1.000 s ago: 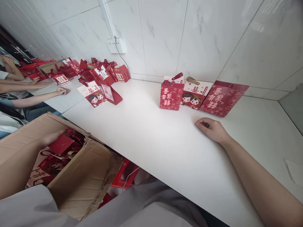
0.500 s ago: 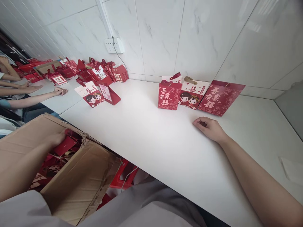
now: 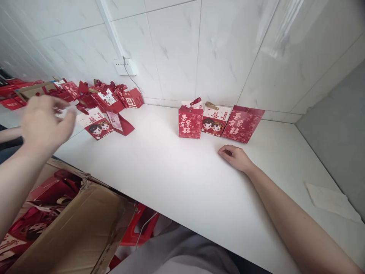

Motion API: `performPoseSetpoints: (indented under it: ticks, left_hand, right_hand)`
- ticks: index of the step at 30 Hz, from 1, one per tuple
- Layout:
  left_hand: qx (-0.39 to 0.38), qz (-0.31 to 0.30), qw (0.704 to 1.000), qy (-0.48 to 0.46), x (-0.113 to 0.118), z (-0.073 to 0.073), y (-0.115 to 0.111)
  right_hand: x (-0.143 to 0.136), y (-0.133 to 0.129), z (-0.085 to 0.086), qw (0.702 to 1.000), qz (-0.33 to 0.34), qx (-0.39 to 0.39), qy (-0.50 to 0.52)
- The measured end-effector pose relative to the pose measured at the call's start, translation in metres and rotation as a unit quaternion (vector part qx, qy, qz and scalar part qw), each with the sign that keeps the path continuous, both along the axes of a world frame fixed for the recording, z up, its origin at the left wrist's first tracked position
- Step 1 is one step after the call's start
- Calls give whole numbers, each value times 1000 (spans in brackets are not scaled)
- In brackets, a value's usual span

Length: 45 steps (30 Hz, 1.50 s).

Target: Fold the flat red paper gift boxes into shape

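Observation:
My left hand is raised above the left end of the table, thumb and fingers apart, with nothing seen in it. Just right of it, a gift bag with two cartoon faces stands beside a red folded gift box. My right hand rests on the white table, fingers curled in loosely, nothing seen inside. Behind it stand a small red gift bag, a cartoon-face bag with a tan handle and a larger red bag. Another bag is partly hidden behind the small red one.
A cardboard box below the table edge holds many red gift bags. More bags and boxes crowd along the wall under a socket. A red stool is under the table. Another person's arm shows at left.
My left hand has come up out of the cardboard box, away from the red bag it was touching, and is over the table. The view has shifted; my right hand stays on the table.

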<state>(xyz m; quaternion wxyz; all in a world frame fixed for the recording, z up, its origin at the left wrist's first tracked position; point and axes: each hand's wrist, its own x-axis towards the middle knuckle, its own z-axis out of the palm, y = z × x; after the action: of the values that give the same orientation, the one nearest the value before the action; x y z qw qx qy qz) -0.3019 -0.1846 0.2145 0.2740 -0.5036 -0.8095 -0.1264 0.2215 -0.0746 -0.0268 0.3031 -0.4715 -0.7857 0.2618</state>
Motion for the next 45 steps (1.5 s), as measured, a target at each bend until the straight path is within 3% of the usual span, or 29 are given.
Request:
performPoseSetpoints:
  ticks: [2, 5, 8, 11, 13, 16, 20, 23, 25, 29, 35, 45]
  left_hand:
    - [3, -160, 987, -9, 37, -4, 38]
    - [-90, -333, 924, -166, 89, -40, 101]
    - [-160, -383, 830, -372, 138, -95, 156]
    - [-50, -397, 749, -528, 179, -148, 189]
    - [-31, -413, 733, -539, 199, -175, 197]
    - [-52, -412, 693, -590, 217, -200, 198]
    - [-155, -455, 585, -654, 233, -213, 188]
    - [-183, -458, 522, -696, 249, -219, 176]
    - [-155, -455, 528, -700, 259, -222, 172]
    - [-95, -435, 592, -672, 267, -231, 173]
    - [-160, -487, 524, -680, 260, -233, 185]
    - [-181, -494, 572, -629, 255, -224, 188]
  right_hand:
    - [-1, 1, 1, 1000, 0, 5, 1]
    - [-3, 2, 4, 1000, 8, 16, -1]
    - [-4, 4, 5, 1000, 11, 21, 4]
    - [-5, 6, 3, 1000, 7, 19, 6]
    - [-5, 8, 1, 1000, 6, 17, 3]
    - [-8, 12, -2, 999, -14, 30, 9]
    - [-17, 16, 4, 993, -31, 30, 106]
    - [-22, 15, 13, 974, 62, -73, 205]
    - [-24, 15, 18, 954, 113, -129, 247]
    - [-23, 17, 19, 925, 130, -155, 322]
    - [-19, 21, 14, 941, 110, -159, 278]
    - [-10, 23, 17, 972, 65, -116, 192]
